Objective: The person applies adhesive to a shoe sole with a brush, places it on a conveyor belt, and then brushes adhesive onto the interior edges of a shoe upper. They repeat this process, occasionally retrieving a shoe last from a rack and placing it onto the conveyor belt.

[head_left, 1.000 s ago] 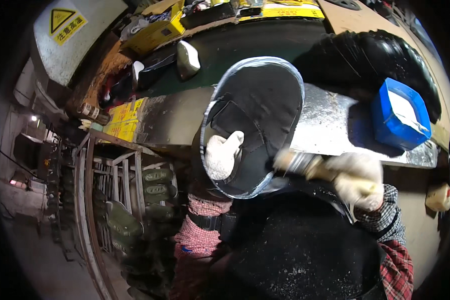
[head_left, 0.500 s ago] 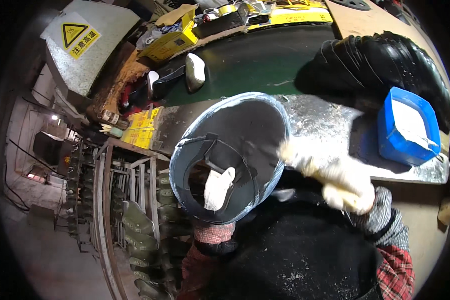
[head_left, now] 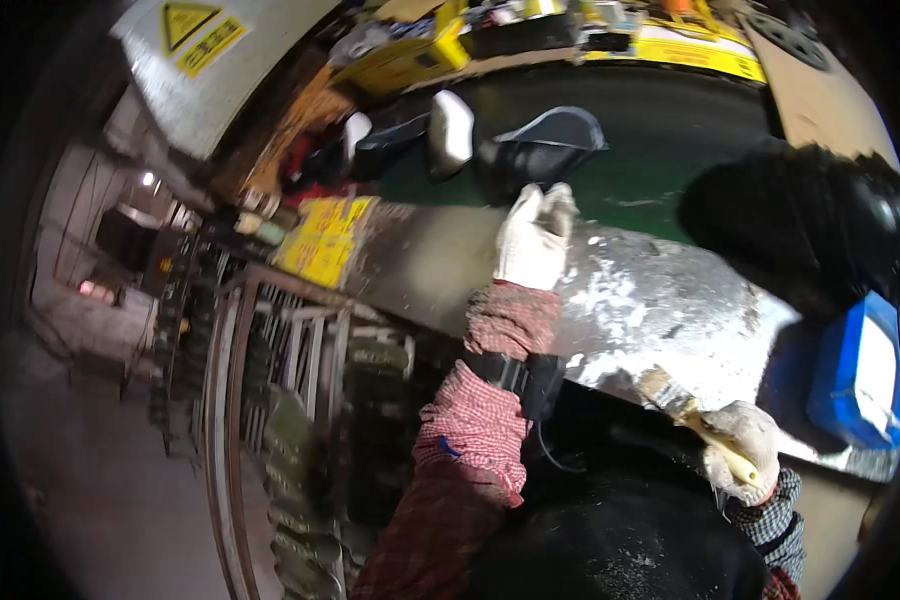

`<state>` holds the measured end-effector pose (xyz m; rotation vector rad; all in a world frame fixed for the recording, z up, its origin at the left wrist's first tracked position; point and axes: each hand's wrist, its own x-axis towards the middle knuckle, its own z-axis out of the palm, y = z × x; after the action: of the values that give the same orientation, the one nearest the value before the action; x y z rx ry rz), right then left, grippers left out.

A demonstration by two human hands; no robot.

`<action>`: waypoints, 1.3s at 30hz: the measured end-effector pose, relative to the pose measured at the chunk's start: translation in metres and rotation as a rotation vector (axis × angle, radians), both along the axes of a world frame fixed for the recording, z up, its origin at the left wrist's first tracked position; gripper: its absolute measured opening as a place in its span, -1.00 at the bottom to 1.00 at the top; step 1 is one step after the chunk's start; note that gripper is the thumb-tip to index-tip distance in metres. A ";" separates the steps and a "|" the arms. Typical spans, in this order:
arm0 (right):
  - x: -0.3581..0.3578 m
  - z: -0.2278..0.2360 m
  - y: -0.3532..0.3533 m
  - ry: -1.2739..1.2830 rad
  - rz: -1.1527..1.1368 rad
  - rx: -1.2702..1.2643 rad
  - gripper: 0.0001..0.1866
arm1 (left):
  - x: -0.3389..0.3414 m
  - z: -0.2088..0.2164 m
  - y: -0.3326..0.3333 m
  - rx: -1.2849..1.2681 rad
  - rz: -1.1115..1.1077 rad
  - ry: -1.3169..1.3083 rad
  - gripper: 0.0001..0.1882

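My left hand (head_left: pixel 533 245), in a white glove, reaches to the near edge of the green work surface, its fingers apart and nothing seen between them. Just beyond the fingertips lies a black boot shaft (head_left: pixel 538 158) with a pale rim; whether they touch it I cannot tell. At the lower right, my gloved right hand (head_left: pixel 743 448) is closed round the pale handle of a flat paintbrush (head_left: pixel 692 412). The bristles point up and left, over the near edge of the white-smeared metal ledge (head_left: pixel 660 300). A blue tub (head_left: pixel 845 375) of white paste stands on the ledge, beyond the right hand.
Dark shoe parts with white pieces (head_left: pixel 451 135) lie at the back left. A heap of shiny black boot pieces (head_left: pixel 795 215) sits at the right. Yellow boxes (head_left: pixel 410 60) line the far edge. Racks with green boot-like parts (head_left: pixel 292 440) stand at the lower left.
My left hand has come off the boot shaft, which moved from in front of me onto the green surface. My right hand with the brush has dropped lower. The view has shifted.
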<state>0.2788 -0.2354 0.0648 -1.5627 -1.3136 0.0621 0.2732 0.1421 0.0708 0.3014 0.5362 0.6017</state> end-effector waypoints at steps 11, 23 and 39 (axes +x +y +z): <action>-0.039 0.020 0.030 0.221 0.115 -0.283 -0.72 | -0.384 0.063 -0.030 1.183 1.250 0.964 -0.52; -0.078 0.023 0.017 0.337 0.061 -0.194 -0.67 | -0.476 0.019 0.038 0.771 1.106 0.648 -0.28; 0.041 0.123 -0.155 0.031 -1.164 0.108 -0.71 | -0.264 0.035 -0.121 0.401 -0.096 -0.111 -0.03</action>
<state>0.3202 -0.3902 0.1880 -1.9871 -0.2251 -0.6889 0.0094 0.0213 0.1058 0.6652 0.2888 0.6271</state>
